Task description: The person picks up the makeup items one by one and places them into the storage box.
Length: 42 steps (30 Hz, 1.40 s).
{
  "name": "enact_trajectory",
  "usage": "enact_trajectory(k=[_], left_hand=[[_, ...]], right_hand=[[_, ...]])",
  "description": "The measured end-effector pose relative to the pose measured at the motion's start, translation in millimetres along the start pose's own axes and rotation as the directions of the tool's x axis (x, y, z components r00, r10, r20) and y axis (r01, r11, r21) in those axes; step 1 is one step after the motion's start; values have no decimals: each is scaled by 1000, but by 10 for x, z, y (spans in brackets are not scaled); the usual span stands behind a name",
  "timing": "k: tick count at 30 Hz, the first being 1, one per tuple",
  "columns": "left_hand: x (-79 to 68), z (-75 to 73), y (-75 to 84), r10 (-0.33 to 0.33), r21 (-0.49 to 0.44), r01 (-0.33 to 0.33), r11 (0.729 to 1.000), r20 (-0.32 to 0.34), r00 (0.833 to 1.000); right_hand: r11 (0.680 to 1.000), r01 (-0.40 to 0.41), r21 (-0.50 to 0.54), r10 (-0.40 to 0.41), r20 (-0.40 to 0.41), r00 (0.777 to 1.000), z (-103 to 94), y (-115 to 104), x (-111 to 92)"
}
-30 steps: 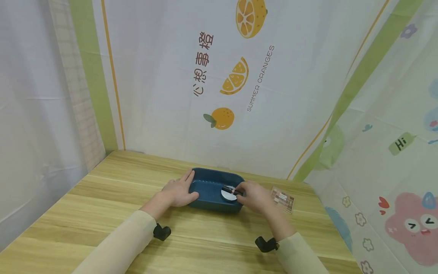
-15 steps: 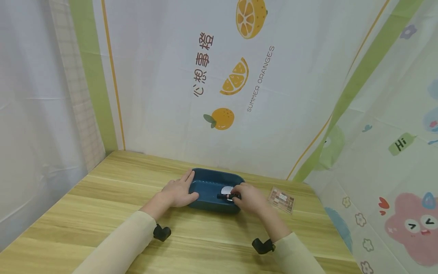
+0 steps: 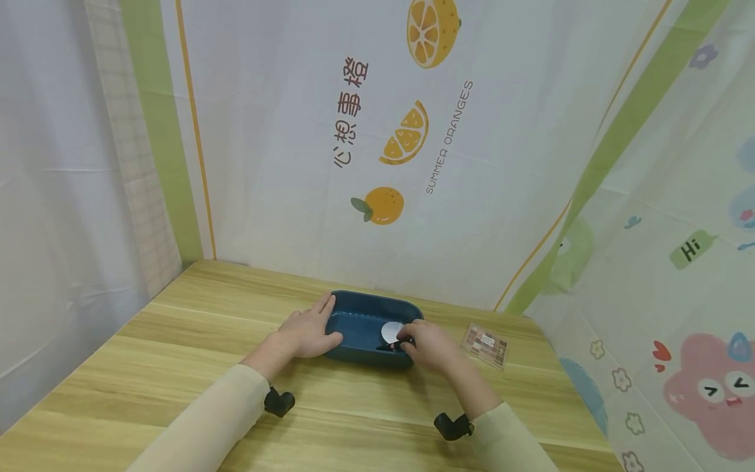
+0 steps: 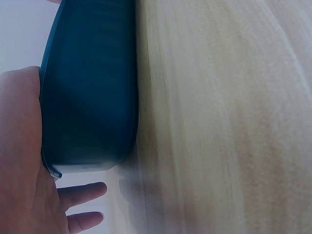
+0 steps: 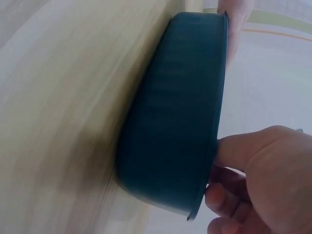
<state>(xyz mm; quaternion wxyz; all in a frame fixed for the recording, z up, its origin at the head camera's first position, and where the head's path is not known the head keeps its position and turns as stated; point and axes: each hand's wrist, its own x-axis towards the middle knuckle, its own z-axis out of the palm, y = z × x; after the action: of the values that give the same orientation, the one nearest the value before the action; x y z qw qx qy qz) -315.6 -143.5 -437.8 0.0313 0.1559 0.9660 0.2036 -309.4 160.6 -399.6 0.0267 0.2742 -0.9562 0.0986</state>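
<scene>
A dark blue oblong bin (image 3: 360,328) stands on the table with its inside facing up. My left hand (image 3: 303,331) holds its left end, the thumb over the front rim. In the left wrist view, two fingers (image 4: 83,195) stretch outside the end wall. My right hand (image 3: 433,344) reaches over the right end and pinches a slim black cosmetic tube with a pinkish band (image 3: 389,346), low inside near the front wall. In the right wrist view the bin wall hides the tube. Beside the right fingertips, a white round disc (image 3: 392,332) lies in the bin, partly covered.
A flat eyeshadow palette (image 3: 486,344) with brown and beige squares lies right of the bin. The wooden table (image 3: 224,308) meets a white printed curtain (image 3: 283,196) behind. Black camera mounts (image 3: 278,401) stick out from both wrists.
The right hand has moved the tube toward the front wall of the bin, uncovering more of the white disc. The left hand and the bin have stayed in place.
</scene>
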Motion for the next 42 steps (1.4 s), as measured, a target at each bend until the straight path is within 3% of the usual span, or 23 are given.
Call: enact_trajectory(k=[24,42], left_hand=[[28,35,-40,-2,-13,2,1000,-21,1000],[-13,-5,20,0,-6,0,1000,-4,1000]], right_hand=[[999,-22,27,23,-31,999,5,73,-3],[981,-157,112,165,-67,984,-63,226,-57]])
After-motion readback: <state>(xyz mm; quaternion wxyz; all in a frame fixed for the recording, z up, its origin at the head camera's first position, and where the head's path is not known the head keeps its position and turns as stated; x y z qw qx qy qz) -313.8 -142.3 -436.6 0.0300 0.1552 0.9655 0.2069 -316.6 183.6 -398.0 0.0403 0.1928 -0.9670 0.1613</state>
